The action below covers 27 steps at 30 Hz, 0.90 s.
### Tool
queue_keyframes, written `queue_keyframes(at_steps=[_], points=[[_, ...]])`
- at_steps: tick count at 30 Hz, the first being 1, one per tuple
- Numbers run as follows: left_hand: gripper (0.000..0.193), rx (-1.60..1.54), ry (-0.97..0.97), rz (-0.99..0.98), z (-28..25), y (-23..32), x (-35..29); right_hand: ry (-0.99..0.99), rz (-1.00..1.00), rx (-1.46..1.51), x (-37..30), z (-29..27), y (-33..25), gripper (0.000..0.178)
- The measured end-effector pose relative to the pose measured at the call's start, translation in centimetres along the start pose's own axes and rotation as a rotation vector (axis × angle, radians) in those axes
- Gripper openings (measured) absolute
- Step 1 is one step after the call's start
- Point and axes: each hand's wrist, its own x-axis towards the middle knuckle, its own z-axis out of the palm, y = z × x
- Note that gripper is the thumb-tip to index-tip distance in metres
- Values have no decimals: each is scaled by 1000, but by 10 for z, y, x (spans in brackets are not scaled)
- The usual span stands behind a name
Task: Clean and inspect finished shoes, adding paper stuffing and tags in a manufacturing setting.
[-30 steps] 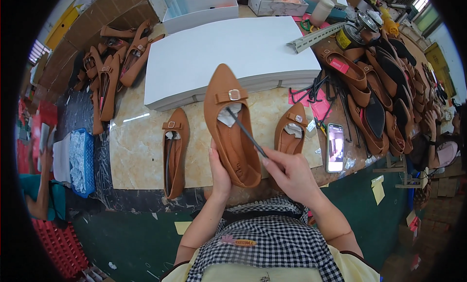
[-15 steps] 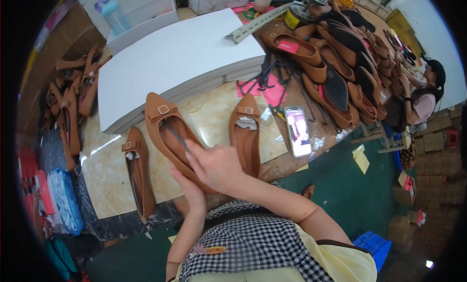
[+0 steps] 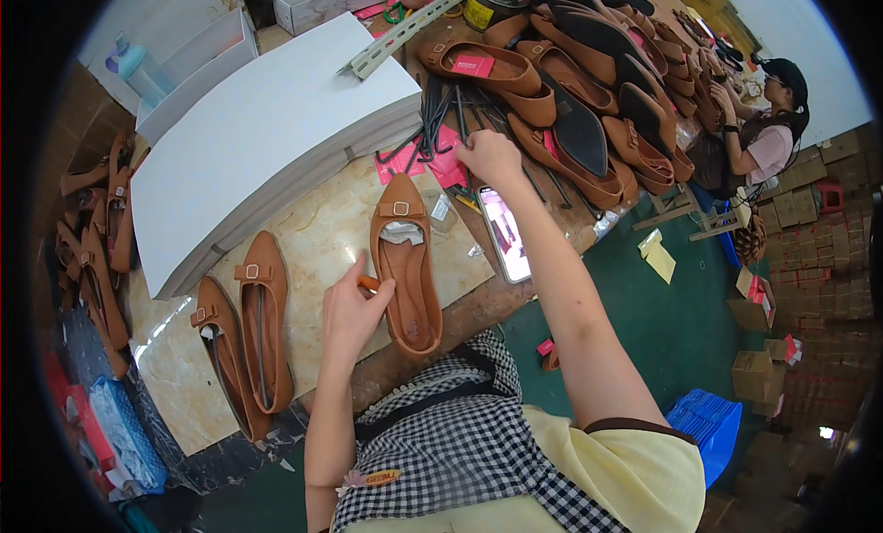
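My left hand (image 3: 354,303) is at the near left edge of a brown flat shoe (image 3: 412,317), its thumb and fingers pinching the rim; a small orange-brown bit shows between them. White paper (image 3: 402,233) fills the toe under the buckled bow. Reaching far right, my right hand (image 3: 494,158) has its fingers closed at the end of a dark shoe stick (image 3: 461,105) beside a loose pile of such sticks (image 3: 430,119). At left lie two more flats: one shoe (image 3: 276,344) with a dark stick along its inside, the other shoe (image 3: 213,335) beside it with its toe stuffed.
A stack of white board (image 3: 267,119) covers the table's back. A lit phone (image 3: 505,234) lies under my right forearm. Brown flats are heaped at the right (image 3: 575,119) and left (image 3: 97,248). A co-worker (image 3: 763,124) sits at far right.
The shoe I was holding now lies at left beside the other flat, a stick inside. My right hand has moved to the stick pile; my left has moved to the stuffed shoe. The view has shifted.
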Motion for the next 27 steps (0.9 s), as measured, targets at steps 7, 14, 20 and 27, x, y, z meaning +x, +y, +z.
queue_keyframes(at_steps=[7, 14, 20, 27], points=[[57, -1548, -75, -311, 6, -34, -44, 30, 69, 618, -76, -69, -17, 27], [56, -1298, 399, -226, -21, -41, -55, -283, -331, 717, -169, -85, -136, 39], [62, -1102, 513, 54, -28, -43, -62, -532, -506, 770, -189, -94, -169, 41], [51, -1130, 661, -13, -22, -49, -63, -489, -544, 750, -196, -93, -181, 32]])
